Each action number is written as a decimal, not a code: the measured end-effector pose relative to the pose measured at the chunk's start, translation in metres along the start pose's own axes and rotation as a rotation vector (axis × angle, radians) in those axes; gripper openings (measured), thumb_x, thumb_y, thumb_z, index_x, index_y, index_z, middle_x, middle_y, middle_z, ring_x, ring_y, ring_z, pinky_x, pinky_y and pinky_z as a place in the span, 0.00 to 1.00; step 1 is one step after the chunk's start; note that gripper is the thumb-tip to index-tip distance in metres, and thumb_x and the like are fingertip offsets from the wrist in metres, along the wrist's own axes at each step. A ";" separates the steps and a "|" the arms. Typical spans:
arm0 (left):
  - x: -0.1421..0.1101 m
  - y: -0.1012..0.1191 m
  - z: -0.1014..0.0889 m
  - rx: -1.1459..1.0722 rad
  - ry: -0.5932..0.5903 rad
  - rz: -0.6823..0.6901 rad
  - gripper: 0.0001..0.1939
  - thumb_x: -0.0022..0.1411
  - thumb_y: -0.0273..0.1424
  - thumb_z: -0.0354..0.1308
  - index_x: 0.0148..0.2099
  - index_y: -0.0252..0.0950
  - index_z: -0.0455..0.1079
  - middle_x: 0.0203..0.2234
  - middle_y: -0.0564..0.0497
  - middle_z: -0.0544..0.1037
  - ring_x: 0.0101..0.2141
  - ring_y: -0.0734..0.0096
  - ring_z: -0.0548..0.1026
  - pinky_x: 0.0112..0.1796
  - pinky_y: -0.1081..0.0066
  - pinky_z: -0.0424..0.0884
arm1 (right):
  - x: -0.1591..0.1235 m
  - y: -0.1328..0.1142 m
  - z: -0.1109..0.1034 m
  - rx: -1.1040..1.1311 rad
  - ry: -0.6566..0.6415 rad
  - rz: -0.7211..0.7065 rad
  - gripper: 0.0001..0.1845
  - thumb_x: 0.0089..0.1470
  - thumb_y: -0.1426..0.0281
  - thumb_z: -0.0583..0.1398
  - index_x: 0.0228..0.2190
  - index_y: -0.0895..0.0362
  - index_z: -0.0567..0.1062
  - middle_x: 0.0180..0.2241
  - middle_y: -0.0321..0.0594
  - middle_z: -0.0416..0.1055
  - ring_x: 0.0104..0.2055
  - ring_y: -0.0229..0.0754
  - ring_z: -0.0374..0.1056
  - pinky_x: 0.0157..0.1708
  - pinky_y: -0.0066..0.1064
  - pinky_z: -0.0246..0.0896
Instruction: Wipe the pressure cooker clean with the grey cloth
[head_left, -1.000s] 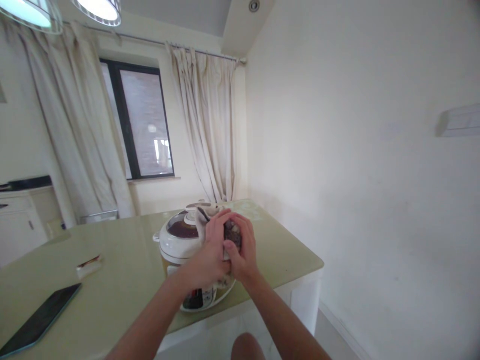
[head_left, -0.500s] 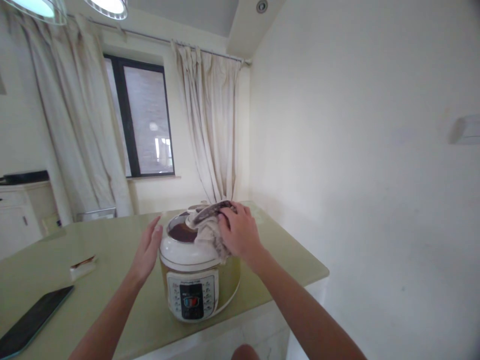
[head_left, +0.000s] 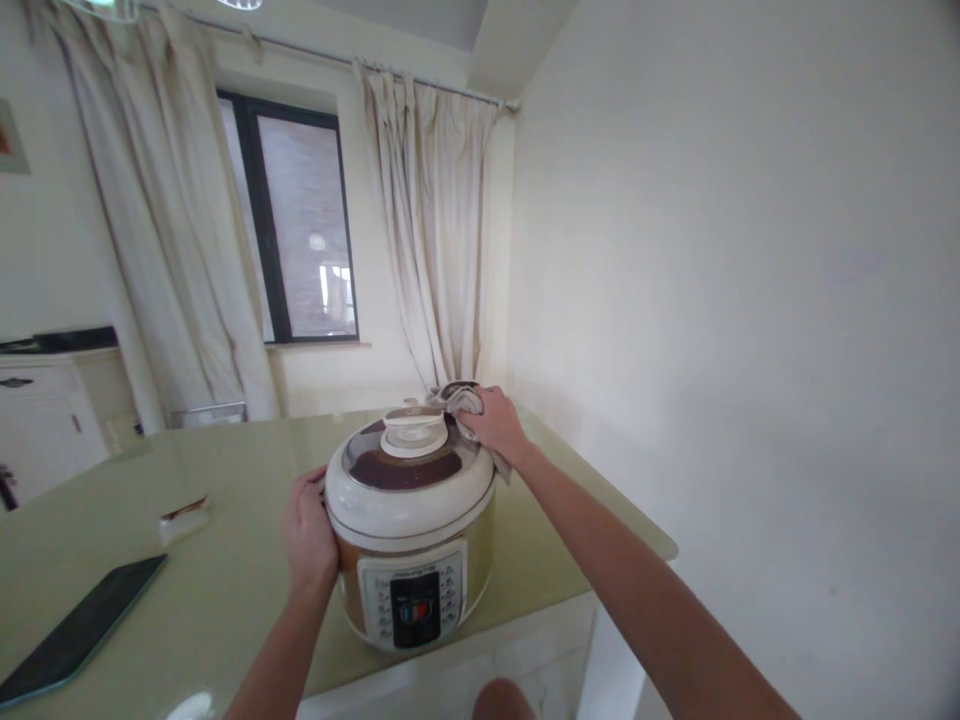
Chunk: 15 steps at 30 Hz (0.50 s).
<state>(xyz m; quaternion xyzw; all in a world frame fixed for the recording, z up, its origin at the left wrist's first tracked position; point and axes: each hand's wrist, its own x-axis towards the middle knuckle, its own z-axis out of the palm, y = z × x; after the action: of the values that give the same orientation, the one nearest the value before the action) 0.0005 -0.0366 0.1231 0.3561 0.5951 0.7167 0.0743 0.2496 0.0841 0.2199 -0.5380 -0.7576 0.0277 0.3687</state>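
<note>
An electric pressure cooker [head_left: 409,515] with a white and dark brown lid and a button panel on its front stands upright near the table's front edge. My left hand [head_left: 310,525] is curled against the cooker's left side, just below the lid rim, steadying it; some fingertips are hidden behind it. In my right hand [head_left: 495,425] is a bunched greyish cloth [head_left: 461,400], pressed on the back right of the lid. Part of the cloth hangs over the rim. The round lid knob [head_left: 415,430] sits between both hands, touched by neither.
The cooker rests on a pale green table [head_left: 247,560]. To the left lie a dark flat tablet-like slab [head_left: 82,630] and a small white item with a brown top [head_left: 184,515]. A white wall [head_left: 712,350] rises beyond the table's right edge.
Both hands were together on the cloth in front of the cooker, then parted. The left came to the cooker's left side; the right carried the cloth to the back right of the lid.
</note>
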 end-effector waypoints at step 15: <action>-0.011 -0.018 0.001 -0.257 0.090 0.047 0.16 0.66 0.42 0.53 0.45 0.36 0.75 0.60 0.41 0.77 0.62 0.51 0.72 0.66 0.48 0.62 | -0.191 -0.026 0.022 0.413 0.453 -0.283 0.29 0.52 0.61 0.66 0.56 0.51 0.75 0.61 0.51 0.60 0.63 0.60 0.60 0.62 0.55 0.62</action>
<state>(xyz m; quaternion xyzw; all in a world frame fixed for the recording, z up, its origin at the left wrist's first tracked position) 0.0032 -0.0370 0.1019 0.3251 0.4925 0.8038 0.0756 0.2443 -0.0785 0.1145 -0.3340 -0.7020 0.0091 0.6290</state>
